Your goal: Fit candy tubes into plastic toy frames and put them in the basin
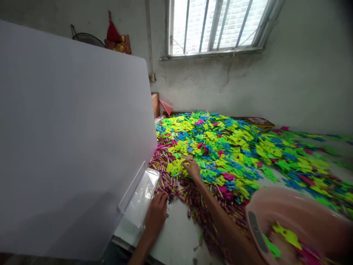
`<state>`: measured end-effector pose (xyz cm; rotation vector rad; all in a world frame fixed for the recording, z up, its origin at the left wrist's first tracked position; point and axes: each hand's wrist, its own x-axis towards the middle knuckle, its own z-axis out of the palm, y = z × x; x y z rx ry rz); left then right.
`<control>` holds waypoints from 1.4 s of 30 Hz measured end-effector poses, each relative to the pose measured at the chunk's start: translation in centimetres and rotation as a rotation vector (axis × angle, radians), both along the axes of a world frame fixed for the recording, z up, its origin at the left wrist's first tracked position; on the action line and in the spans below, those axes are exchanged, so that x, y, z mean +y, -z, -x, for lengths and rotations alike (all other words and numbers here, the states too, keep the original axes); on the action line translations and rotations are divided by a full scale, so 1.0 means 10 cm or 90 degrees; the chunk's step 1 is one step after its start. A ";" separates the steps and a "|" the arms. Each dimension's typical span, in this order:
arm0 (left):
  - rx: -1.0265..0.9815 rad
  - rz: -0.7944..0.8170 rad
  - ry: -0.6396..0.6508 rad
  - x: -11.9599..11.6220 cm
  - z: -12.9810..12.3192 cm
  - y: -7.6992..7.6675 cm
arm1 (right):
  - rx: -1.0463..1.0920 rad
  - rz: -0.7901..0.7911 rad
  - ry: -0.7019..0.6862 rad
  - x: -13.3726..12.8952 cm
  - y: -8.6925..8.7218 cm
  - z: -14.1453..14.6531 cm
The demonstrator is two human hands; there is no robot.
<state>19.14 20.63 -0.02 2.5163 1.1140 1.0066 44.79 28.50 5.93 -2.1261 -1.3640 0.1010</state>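
Observation:
My left hand (157, 210) rests at the right edge of a stack of clear plastic bags (142, 195), its fingers curled together. What they hold, if anything, is hidden. Farther out, my right hand (191, 168) reaches over a heap of small flat plastic pieces (220, 147) in yellow, green, blue and pink. Its fingers are somewhat apart, close to several yellow pieces (174, 167); no held piece can be made out. Below and between the hands lie many small dark-pink, striped sticks (168, 180), which look like little pencils or tubes.
A large white panel (77, 140) stands upright along the left side. At the lower right, a pink plastic basin (298, 204) holds several coloured pieces. The white tabletop (179, 228) shows near the front. Behind the heap are a wall and a barred window (217, 25).

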 end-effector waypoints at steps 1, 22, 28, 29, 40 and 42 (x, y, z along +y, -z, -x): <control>-0.001 -0.005 -0.001 0.00 0.00 0.01 | 0.007 -0.011 0.012 0.01 0.00 0.01; -0.161 0.090 -0.010 -0.09 0.07 -0.18 | 0.177 -0.255 -0.148 -0.97 -0.16 0.51; -0.225 0.276 0.009 -0.44 0.08 -0.25 | 0.150 -0.149 -0.291 -1.61 0.10 0.91; -0.236 0.307 0.013 -0.48 0.08 -0.25 | 0.143 -0.132 -0.303 -1.65 0.15 0.95; -0.346 0.505 0.039 -0.45 0.17 -0.28 | 0.068 -0.053 -0.405 -1.65 0.25 1.08; -0.360 0.517 0.041 -0.44 0.17 -0.26 | 0.060 -0.046 -0.410 -1.64 0.26 1.08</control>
